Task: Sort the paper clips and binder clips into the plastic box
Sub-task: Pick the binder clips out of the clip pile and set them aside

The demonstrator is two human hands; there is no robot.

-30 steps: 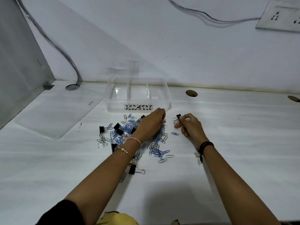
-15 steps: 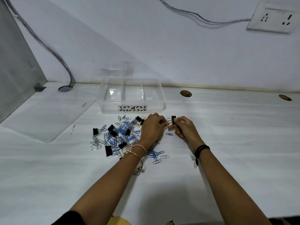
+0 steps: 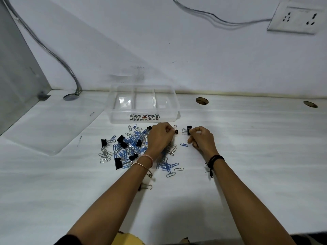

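Fingers [image 3: 196, 129] of the right hand [image 3: 201, 140] are pinching a binder clip [image 3: 189, 129] front-right of the plastic box [image 3: 122, 119], the nearer left hand [image 3: 160, 138] pinching a second clip [image 3: 176, 132].

Right hand [image 3: 200, 139] pinches black metal binder clip [image 3: 189, 129]; left hand [image 3: 160, 138] pinches smaller binder clip [image 3: 175, 131]. Blue and silver wire paper clips [image 3: 131, 147] heaped under left grip, clear compartmented plastic box [image 3: 143, 119] just beyond.
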